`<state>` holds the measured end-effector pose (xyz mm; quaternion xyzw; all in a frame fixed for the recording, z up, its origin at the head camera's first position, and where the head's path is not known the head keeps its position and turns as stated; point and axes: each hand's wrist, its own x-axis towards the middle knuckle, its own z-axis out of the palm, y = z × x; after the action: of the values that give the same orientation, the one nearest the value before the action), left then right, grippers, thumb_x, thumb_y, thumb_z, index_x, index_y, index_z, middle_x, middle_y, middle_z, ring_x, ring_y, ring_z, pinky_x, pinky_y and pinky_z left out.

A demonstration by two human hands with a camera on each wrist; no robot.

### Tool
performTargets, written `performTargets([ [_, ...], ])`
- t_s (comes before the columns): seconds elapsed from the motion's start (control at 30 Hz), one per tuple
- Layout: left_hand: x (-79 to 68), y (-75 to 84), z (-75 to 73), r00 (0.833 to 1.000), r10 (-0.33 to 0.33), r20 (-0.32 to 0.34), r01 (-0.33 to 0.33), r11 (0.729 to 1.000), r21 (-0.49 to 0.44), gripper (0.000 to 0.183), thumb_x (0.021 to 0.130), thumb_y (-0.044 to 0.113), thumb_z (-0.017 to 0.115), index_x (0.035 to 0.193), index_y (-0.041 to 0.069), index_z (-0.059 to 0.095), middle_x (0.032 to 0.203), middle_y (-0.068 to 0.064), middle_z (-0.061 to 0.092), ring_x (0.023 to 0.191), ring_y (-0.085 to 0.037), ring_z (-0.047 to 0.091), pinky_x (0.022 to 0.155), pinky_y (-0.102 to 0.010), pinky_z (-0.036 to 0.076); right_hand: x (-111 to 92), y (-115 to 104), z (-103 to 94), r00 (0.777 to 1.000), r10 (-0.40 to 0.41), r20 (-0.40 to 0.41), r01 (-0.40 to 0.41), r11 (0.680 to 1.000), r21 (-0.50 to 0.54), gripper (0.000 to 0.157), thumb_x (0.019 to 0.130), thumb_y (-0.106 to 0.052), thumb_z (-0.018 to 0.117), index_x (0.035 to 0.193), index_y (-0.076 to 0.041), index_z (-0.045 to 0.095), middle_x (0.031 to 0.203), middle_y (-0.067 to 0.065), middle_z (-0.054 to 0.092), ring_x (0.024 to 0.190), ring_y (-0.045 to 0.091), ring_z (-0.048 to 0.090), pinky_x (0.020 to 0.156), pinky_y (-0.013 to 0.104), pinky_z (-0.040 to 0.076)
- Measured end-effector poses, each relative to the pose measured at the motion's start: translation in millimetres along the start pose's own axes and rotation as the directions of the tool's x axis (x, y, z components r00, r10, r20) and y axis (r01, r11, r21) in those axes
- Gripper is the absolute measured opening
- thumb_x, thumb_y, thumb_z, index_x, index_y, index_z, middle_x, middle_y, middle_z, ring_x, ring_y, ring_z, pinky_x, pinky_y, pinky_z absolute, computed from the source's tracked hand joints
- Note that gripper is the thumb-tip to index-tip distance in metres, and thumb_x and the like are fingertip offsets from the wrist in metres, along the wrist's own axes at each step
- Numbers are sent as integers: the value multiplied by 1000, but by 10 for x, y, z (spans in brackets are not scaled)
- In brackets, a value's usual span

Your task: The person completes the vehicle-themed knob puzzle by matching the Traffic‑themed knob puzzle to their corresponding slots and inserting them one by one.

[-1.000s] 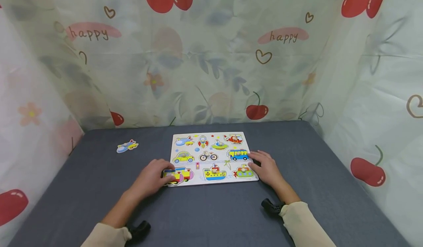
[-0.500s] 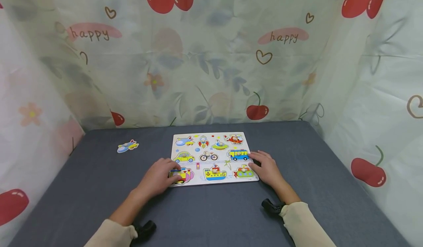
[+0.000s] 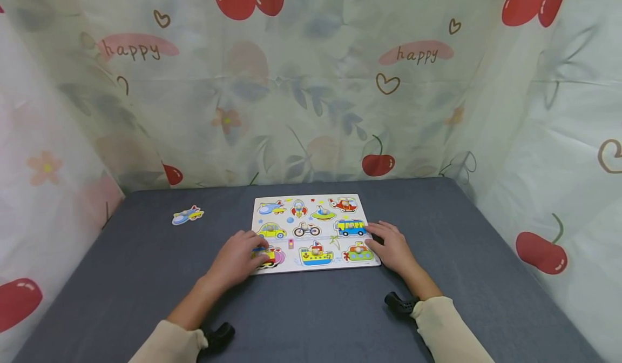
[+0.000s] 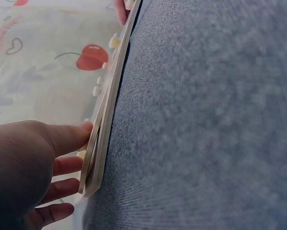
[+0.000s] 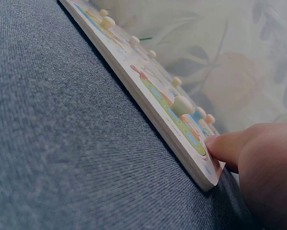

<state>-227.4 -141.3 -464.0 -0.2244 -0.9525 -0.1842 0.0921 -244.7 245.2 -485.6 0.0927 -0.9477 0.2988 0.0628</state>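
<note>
A white puzzle board (image 3: 291,242) with vehicle pictures lies on the table. Over its near left corner, my left hand (image 3: 236,259) pinches a train puzzle piece (image 3: 264,257), partly hidden by the fingers. In the left wrist view the held piece (image 4: 91,155) leans at a slight angle against the board, its near end raised. At the board's right edge rests my right hand (image 3: 391,248), thumb (image 5: 220,146) touching the top near the corner beside the green submarine piece (image 5: 174,122). Its other fingers are mostly hidden in the right wrist view.
A loose airplane puzzle piece (image 3: 188,215) lies on the dark grey table (image 3: 311,314), left of the board. Knobbed pieces such as the ship (image 3: 316,254) and bus (image 3: 350,227) sit in the board. A cherry-printed curtain (image 3: 311,82) encloses the back and sides.
My left hand has slid a little to the right with the train piece, farther in over the board's corner. The right hand and the board have stayed put.
</note>
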Motion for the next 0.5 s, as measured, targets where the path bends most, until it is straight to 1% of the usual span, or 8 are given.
performTargets([
  [0.1, 6, 13, -1, 1000, 11, -19, -11, 1000, -6, 19, 81, 27, 80, 95, 19, 72, 92, 5, 63, 83, -16, 51, 77, -37, 43, 2, -5, 3, 1000, 6, 2, -6, 1000, 2, 44, 93, -21, 66, 134, -6, 59, 140, 13, 53, 137, 35, 33, 106, 61, 24],
  [0.17, 6, 23, -3, 1000, 7, -29, -7, 1000, -11, 18, 80, 26, 81, 94, 18, 72, 91, 5, 62, 83, -16, 51, 76, -37, 43, 2, -7, 4, 1000, 5, 1, -5, 1000, 0, 44, 93, -21, 66, 134, -6, 59, 139, 13, 53, 137, 35, 33, 106, 61, 24],
  [0.37, -10, 44, -1, 998, -55, -25, 55, 998, -21, 16, 80, 26, 81, 85, 17, 68, 85, 5, 57, 84, -17, 50, 76, -37, 44, -3, -13, 2, 1000, -4, -7, 5, 1000, 5, 43, 93, -20, 66, 133, -6, 60, 139, 13, 54, 137, 36, 33, 105, 60, 25],
  [0.5, -11, 64, -3, 998, -68, -8, 68, 997, -22, 16, 80, 27, 81, 83, 18, 69, 86, 6, 57, 84, -17, 50, 74, -36, 44, -5, -14, 3, 1000, -3, -4, 3, 1000, 2, 43, 93, -20, 66, 133, -6, 60, 139, 13, 54, 137, 36, 34, 105, 60, 25],
])
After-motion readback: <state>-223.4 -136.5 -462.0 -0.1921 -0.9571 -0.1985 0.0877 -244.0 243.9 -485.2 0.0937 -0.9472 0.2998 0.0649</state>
